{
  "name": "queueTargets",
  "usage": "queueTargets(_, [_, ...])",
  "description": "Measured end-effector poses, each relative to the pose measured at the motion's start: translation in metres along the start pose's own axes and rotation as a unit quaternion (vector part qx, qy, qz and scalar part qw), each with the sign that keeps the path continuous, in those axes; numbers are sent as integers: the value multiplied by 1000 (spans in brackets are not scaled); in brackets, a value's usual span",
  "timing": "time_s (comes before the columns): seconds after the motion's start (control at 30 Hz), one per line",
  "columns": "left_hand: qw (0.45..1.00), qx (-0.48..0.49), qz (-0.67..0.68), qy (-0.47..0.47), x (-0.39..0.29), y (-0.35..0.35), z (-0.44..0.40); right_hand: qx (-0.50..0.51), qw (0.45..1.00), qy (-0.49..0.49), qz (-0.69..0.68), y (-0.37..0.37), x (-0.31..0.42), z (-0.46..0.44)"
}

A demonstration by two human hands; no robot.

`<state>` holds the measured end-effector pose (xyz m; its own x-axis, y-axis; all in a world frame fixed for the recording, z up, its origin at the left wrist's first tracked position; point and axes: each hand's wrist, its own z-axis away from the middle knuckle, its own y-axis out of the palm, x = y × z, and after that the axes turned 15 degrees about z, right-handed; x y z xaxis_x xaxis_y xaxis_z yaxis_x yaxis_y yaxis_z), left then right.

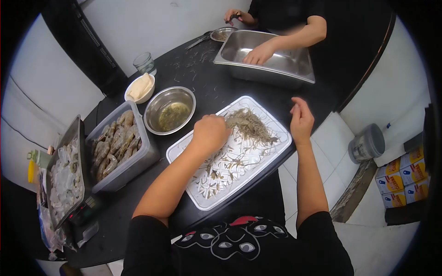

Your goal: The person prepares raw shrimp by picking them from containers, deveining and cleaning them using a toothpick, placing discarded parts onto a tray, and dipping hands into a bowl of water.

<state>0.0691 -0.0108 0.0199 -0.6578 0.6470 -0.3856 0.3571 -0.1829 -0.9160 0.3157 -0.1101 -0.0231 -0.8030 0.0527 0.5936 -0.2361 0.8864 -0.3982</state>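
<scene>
A white ribbed tray (pixel 207 202) lies on the table in front of me. A tangled heap of shrimp legs and feelers (pixel 255 131) covers its far right part, and loose scraps are scattered over the rest. My left hand (pixel 211 133) is closed over the tray's left side, against the heap's edge; its fingertips are hidden, so what it grips does not show. Beyond the tray's right edge, my right hand (pixel 302 120) is raised with its fingers apart and holds nothing. A steel bowl (pixel 152 124) of cloudy liquid with bits stands left of the tray.
A plastic tub (pixel 145 154) of whole shrimp stands at left, beside a tray of ice (pixel 66 175). Behind are a white bowl (pixel 149 94) with a pale cloth and a glass (pixel 143 62). Across the table, a co-worker's hand (pixel 260 54) reaches into a deep steel pan (pixel 304 69).
</scene>
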Motion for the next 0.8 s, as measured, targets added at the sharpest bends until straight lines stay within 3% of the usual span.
queueTargets(0.1, [995, 31, 72, -62, 2, 1, -4, 80, 996, 29, 6, -10, 17, 2])
queueTargets(0.13, [993, 19, 105, -48, 4, 1, -2, 161, 984, 68, -15, -17, 31, 2])
queueTargets(0.17, [990, 9, 138, -35, 7, 1, 0, 174, 984, 13, -29, -17, 42, 3])
queueTargets(0.23, [985, -14, 170, -17, 10, 1, 6, 320, 947, 36, 3, -23, 71, 3])
queueTargets(0.3, [984, -44, 171, 2, 10, 1, 9, 362, 929, -17, 76, -15, 81, 4])
queueTargets(0.5, [993, 32, 101, -52, 8, 7, -7, 418, 890, -36, 181, -6, 104, -3])
queueTargets(0.6, [982, 15, 186, -4, 4, 3, 1, 433, 881, -35, 185, -6, 111, 4])
queueTargets(0.7, [952, 31, 304, -26, -1, -3, 13, 450, 878, -40, 157, -1, 104, 13])
queueTargets(0.8, [885, -16, 465, 14, 9, 7, 23, 454, 889, -8, 58, -1, 106, 18])
